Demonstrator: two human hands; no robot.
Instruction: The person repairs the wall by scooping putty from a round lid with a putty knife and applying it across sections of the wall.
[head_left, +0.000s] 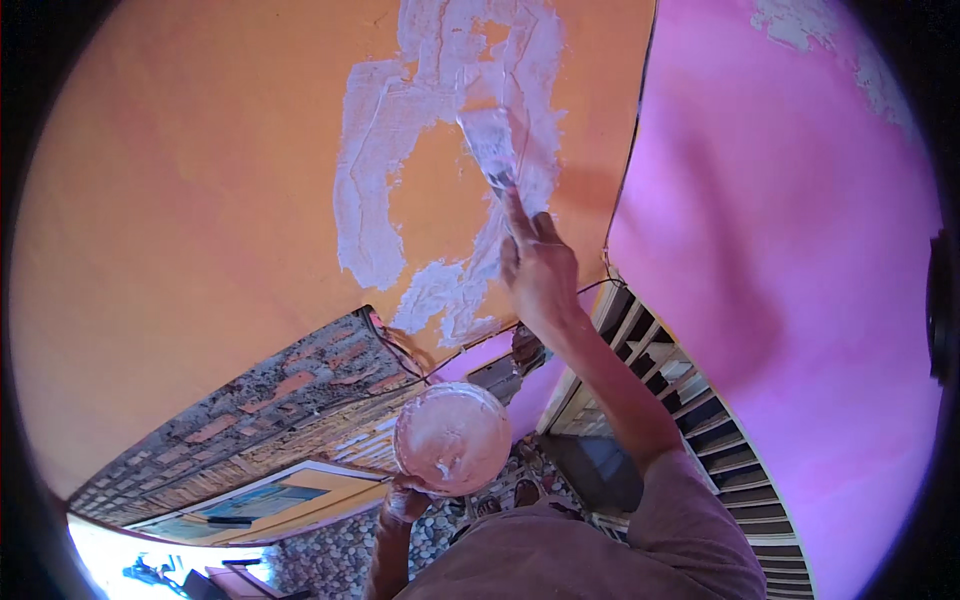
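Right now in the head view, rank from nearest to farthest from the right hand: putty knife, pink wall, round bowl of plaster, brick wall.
1. putty knife: held in the right hand, blade up on the white plaster patch.
2. pink wall: just right of the hand, past the corner.
3. round bowl of plaster: below, in the left hand.
4. brick wall: lower left.

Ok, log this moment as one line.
right hand: holds putty knife on white filler patch, orange wall | left hand: holds filler bowl from below
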